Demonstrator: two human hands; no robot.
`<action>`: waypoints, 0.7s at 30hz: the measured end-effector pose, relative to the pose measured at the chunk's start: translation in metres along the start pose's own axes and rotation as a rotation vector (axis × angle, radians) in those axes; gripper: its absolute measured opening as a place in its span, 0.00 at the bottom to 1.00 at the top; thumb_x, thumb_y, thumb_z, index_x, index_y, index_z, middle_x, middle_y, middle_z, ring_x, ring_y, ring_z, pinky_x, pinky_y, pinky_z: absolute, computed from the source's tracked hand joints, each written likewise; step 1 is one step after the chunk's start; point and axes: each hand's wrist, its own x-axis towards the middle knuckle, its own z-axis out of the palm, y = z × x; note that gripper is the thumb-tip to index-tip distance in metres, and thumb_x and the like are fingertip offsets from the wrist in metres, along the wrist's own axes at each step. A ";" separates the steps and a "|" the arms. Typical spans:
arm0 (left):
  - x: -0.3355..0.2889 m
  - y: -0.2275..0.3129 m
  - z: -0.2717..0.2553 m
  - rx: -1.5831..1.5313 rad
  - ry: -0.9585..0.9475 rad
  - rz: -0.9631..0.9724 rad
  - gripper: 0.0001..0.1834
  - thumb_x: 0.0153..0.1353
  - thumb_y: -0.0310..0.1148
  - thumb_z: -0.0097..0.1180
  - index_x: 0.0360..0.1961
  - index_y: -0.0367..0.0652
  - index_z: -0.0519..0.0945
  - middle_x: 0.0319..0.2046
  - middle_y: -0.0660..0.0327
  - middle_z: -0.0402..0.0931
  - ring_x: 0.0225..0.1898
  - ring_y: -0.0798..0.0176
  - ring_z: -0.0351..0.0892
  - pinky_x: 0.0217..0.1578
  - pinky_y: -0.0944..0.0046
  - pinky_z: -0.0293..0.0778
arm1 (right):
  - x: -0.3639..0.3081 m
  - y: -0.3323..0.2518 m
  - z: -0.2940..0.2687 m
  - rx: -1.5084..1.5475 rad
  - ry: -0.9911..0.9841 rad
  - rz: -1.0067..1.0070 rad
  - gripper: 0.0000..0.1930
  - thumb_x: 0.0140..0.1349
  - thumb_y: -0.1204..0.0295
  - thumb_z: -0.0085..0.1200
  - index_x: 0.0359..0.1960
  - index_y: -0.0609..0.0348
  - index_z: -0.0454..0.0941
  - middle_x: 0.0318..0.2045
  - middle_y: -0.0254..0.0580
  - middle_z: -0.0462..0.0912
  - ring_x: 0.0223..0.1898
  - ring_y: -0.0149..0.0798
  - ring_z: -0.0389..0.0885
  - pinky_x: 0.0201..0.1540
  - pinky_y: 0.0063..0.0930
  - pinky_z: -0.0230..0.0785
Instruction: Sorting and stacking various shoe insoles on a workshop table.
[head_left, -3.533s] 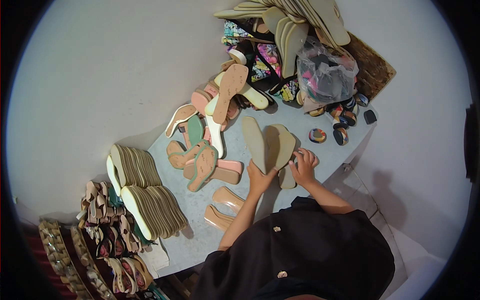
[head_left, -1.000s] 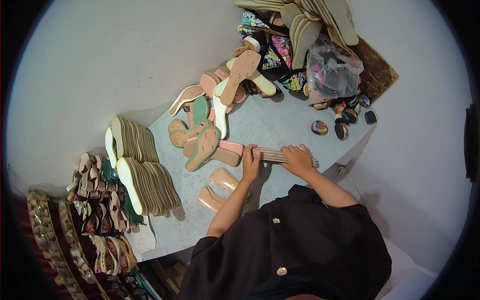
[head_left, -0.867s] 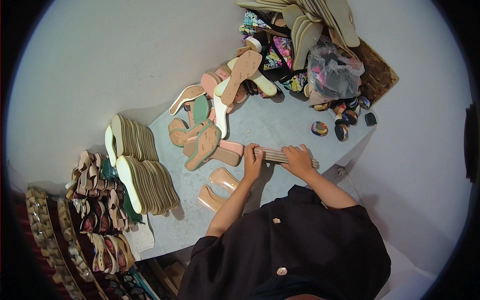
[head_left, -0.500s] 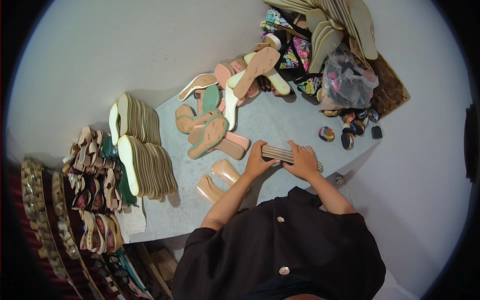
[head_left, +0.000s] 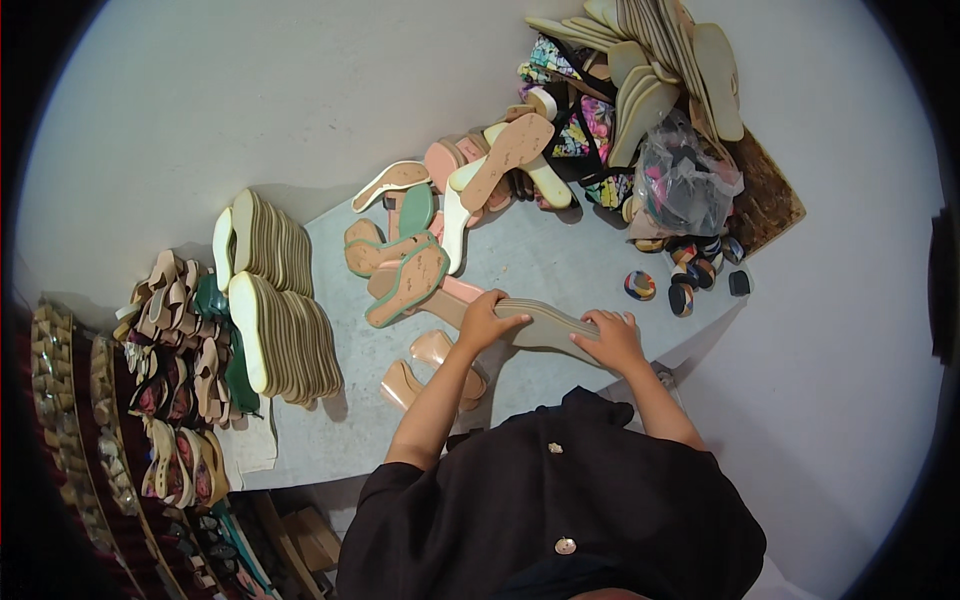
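Note:
I hold a small stack of tan shoe insoles (head_left: pixel 545 320) on edge above the grey table (head_left: pixel 560 255), pressed between both hands. My left hand (head_left: pixel 485 322) grips the stack's left end. Over the right end my right hand (head_left: pixel 610 340) is clamped. Just under my left forearm lie two pink soles (head_left: pixel 420 365). Beyond the stack, a loose heap of pink, green and tan soles (head_left: pixel 430 240) lies on the table.
Two rows of upright tan insoles (head_left: pixel 280 300) stand at the table's left. Sandal uppers (head_left: pixel 175 340) pile beside them and on racks (head_left: pixel 80 420) at far left. At the back right are stacked soles (head_left: pixel 650 60), a plastic bag (head_left: pixel 685 185), patterned pieces (head_left: pixel 590 130) and small round parts (head_left: pixel 685 285).
Earlier the insoles lay flat and spread on the table under my hands. They are now gathered into one stack held on edge between both hands. The view has shifted slightly.

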 end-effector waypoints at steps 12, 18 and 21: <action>0.024 0.002 0.010 0.444 0.032 0.046 0.36 0.38 0.66 0.57 0.32 0.40 0.80 0.30 0.54 0.77 0.42 0.55 0.72 0.49 0.47 0.53 | 0.000 0.013 0.031 -0.109 0.138 0.064 0.21 0.54 0.50 0.51 0.42 0.51 0.76 0.39 0.38 0.77 0.50 0.39 0.66 0.56 0.58 0.40; 0.030 -0.012 0.022 0.519 0.137 0.122 0.32 0.42 0.60 0.58 0.39 0.44 0.76 0.39 0.56 0.73 0.48 0.55 0.68 0.52 0.35 0.47 | -0.004 0.013 0.040 -0.179 0.163 0.072 0.31 0.47 0.46 0.56 0.49 0.51 0.71 0.48 0.42 0.69 0.55 0.43 0.60 0.55 0.63 0.39; 0.049 -0.010 0.013 0.491 0.244 0.178 0.30 0.45 0.54 0.58 0.44 0.44 0.73 0.44 0.56 0.69 0.51 0.55 0.65 0.53 0.31 0.45 | -0.005 0.008 0.038 -0.171 0.188 0.112 0.35 0.45 0.45 0.57 0.52 0.50 0.68 0.52 0.45 0.65 0.58 0.44 0.55 0.56 0.63 0.38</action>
